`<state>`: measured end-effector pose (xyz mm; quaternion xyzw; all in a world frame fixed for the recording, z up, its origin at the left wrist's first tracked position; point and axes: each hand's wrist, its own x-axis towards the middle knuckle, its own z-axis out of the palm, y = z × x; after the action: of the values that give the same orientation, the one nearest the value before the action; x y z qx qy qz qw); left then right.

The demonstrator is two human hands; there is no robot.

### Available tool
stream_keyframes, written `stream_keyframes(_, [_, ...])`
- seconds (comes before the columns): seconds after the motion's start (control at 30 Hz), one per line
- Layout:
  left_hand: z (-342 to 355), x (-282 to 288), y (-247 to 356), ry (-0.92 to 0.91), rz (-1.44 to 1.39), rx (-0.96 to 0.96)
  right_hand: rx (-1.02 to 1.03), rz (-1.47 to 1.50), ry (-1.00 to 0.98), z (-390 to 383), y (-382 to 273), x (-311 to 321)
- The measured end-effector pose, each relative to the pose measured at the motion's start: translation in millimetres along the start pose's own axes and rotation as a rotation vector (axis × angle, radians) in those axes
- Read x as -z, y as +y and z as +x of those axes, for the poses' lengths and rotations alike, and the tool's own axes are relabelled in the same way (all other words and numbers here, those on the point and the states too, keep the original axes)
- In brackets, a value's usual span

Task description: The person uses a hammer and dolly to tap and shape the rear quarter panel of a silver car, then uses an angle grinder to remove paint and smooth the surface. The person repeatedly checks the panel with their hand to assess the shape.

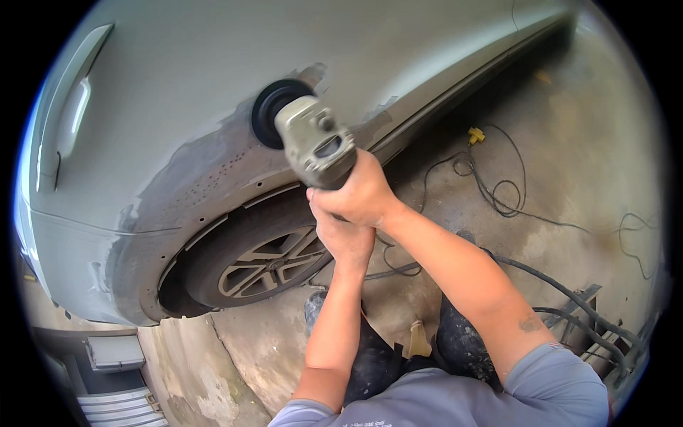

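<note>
- This place is looking like a car body workshop.
- A grey car (178, 92) is showing stripped, patchy bodywork (206, 153) around 1 wheel (273, 266).
- A power tool (309, 132) is holding its round black disc (266, 110) at that bodywork.
- Dark cables (555, 222) and a yellow connector (476, 135) are lying on a stained concrete floor (569, 171).
- The person is wearing dark trousers (462, 341) spotted with pale specks.
</note>
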<state>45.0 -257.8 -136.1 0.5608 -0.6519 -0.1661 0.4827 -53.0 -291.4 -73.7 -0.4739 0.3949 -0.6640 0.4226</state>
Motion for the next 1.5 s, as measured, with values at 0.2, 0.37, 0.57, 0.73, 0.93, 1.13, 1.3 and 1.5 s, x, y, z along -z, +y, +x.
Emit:
stream_keyframes(0.2, [-32.7, 2.0, -28.9, 0.176, -0.220, -0.006, 0.136, -0.412, -0.359, -19.3, -0.7, -41.4])
stream_keyframes(0.37, [-1.7, 31.9, -26.5, -0.018, 0.088, 0.016, 0.060, -0.020, 0.078, -20.7, 20.0, -38.7])
stream_keyframes(0.57, [-31.4, 32.9, -113.6, 0.175, -0.401, 0.084, 0.206, -0.196, -0.098, -43.0, 39.2, -76.5])
stream_keyframes(0.73, [3.3, 61.5, -20.4, -0.268, 0.362, 0.121, -0.174, 0.335, 0.257, -50.8, 72.7, -46.9])
stream_keyframes(0.93, [-2.9, 87.3, -19.8, -0.049, 0.224, 0.004, -0.083, 0.237, 0.137, -53.0, 46.2, -76.2])
stream_keyframes(1.13, [-1.6, 88.9, -33.5, -0.122, 0.209, 0.049, -0.026, 0.169, 0.227, -55.8, 52.4, -82.6])
stream_keyframes(1.3, [-4.4, 85.5, -34.8, -0.145, 0.261, 0.048, -0.056, 0.215, 0.226, -61.1, 57.6, -75.2])
stream_keyframes(1.5, [-3.0, 95.1, -50.4, -0.118, 0.188, 0.014, -0.004, 0.098, 0.223, -59.8, 52.7, -96.3])
